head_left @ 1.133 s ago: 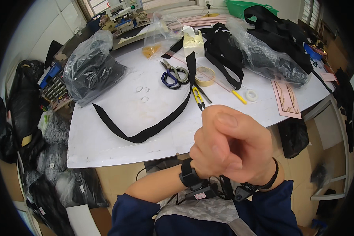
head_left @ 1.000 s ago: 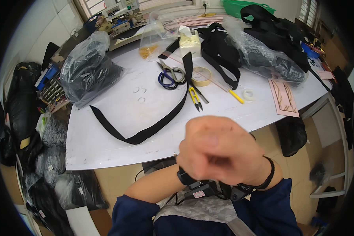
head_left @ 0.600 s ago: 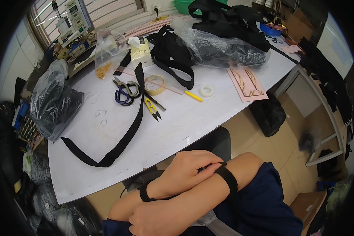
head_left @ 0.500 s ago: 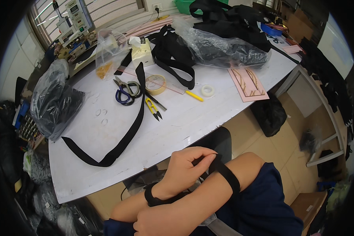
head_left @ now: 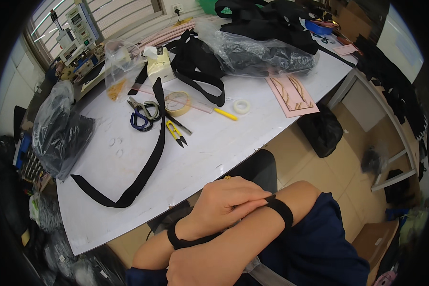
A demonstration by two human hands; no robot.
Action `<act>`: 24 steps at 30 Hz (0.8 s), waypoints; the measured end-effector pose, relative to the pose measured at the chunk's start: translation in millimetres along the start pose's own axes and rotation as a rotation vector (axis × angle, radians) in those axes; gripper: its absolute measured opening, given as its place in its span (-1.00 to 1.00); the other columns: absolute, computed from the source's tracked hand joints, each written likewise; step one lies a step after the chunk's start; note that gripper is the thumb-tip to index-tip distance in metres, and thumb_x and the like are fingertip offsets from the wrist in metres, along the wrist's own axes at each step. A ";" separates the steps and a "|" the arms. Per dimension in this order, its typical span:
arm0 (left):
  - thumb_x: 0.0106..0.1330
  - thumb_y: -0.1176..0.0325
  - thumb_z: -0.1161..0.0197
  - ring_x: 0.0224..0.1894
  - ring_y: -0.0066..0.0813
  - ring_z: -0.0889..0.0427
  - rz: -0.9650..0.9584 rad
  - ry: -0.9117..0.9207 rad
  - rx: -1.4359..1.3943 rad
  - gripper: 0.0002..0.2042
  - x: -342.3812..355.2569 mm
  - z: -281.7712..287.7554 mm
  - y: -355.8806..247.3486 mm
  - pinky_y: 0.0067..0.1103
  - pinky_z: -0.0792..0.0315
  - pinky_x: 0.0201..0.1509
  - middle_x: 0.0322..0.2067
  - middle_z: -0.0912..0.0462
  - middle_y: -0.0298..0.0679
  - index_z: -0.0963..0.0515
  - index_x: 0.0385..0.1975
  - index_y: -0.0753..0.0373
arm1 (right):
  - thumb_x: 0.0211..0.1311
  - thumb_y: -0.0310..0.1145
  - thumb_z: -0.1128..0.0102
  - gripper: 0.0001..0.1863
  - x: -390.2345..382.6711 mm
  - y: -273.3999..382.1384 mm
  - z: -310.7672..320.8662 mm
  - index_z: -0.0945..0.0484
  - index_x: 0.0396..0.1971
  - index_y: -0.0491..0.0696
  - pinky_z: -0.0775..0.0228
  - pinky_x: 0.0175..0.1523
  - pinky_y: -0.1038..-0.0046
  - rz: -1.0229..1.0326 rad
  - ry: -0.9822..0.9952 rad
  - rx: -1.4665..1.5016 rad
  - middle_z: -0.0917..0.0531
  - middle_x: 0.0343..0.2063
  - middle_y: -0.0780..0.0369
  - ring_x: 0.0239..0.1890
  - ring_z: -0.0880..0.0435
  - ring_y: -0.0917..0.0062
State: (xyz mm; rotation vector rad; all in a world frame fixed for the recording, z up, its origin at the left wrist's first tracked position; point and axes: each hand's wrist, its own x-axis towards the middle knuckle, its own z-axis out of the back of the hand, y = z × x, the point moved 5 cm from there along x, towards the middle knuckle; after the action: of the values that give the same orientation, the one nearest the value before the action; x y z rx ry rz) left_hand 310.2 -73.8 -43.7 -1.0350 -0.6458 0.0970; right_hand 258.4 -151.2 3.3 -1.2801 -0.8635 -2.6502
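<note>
My forearms are crossed low in the view. My left hand (head_left: 229, 202) reaches over to the right, its thumb and fingers pinching the end of a black strap (head_left: 283, 212) looped around my right forearm, below the elbow. A second black band (head_left: 173, 237) circles my left wrist; whether the two join is hidden. My right hand (head_left: 190, 268) is curled at the lower left, beneath my left forearm. Its fingertips are out of sight, so what it holds, if anything, does not show.
On the white table (head_left: 200, 162) lie a long black strap (head_left: 145, 174), scissors (head_left: 143, 114), yellow thread snips (head_left: 176, 133), tape rolls (head_left: 241, 107), a yellow-handled tool (head_left: 225, 114) and a pink board (head_left: 293, 97). Plastic-bagged black material (head_left: 271, 57) sits behind. A dark chair (head_left: 257, 167) stands under the edge.
My left hand has shifted slightly right and down, its fingers now flatter and closer to my right forearm with the strap end. The whole view has turned a little.
</note>
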 end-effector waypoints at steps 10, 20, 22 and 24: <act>0.41 0.36 -0.19 -0.12 -0.39 -0.67 0.324 0.036 -0.343 -0.76 9.4 26.0 18.7 -0.53 -0.53 -0.04 -0.06 -0.68 -0.12 -0.63 -0.02 0.30 | 0.29 -0.48 -0.23 -0.94 2.0 -5.3 66.3 -0.58 -0.28 -0.14 -0.40 -0.36 0.46 -0.153 -0.072 0.296 -0.64 -0.43 0.23 -0.44 -0.60 0.36; -0.04 0.37 -0.29 -0.45 -0.16 -0.57 -0.220 -0.291 0.623 -0.87 4.0 80.4 14.2 -0.37 -0.37 -0.42 -0.51 -0.58 -0.17 -0.49 -0.53 0.19 | -0.10 -0.29 -0.51 -0.71 -25.3 -30.2 108.9 -0.68 -0.34 -0.05 -0.30 -0.35 0.48 -0.503 -0.260 -0.812 -0.57 -0.39 0.27 -0.40 -0.49 0.46; -0.09 0.33 -0.32 -0.55 -0.14 -0.56 -0.320 -0.457 0.553 -0.86 -7.5 79.2 8.5 -0.34 -0.32 -0.51 -0.66 -0.53 -0.21 -0.47 -0.69 0.13 | -0.14 -0.24 -0.52 -0.64 -6.0 -30.5 99.8 -0.68 -0.29 -0.04 -0.30 -0.35 0.45 -0.468 -0.163 -0.836 -0.56 -0.40 0.28 -0.40 -0.47 0.42; -0.08 0.35 -0.31 -0.55 -0.13 -0.55 -0.258 -0.237 0.586 -0.88 -9.4 60.3 9.2 -0.34 -0.33 -0.50 -0.65 -0.53 -0.19 -0.48 -0.67 0.16 | -0.11 -0.21 -0.50 -0.64 7.2 -34.2 86.9 -0.63 -0.31 -0.04 -0.31 -0.37 0.35 -0.458 -0.035 -0.840 -0.53 -0.43 0.28 -0.42 -0.46 0.37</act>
State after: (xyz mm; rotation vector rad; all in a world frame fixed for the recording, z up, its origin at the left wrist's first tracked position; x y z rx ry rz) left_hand 272.0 -26.1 -34.7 -0.3728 -0.8940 0.1729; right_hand 304.3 -76.4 36.0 -1.3650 0.0277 -3.5632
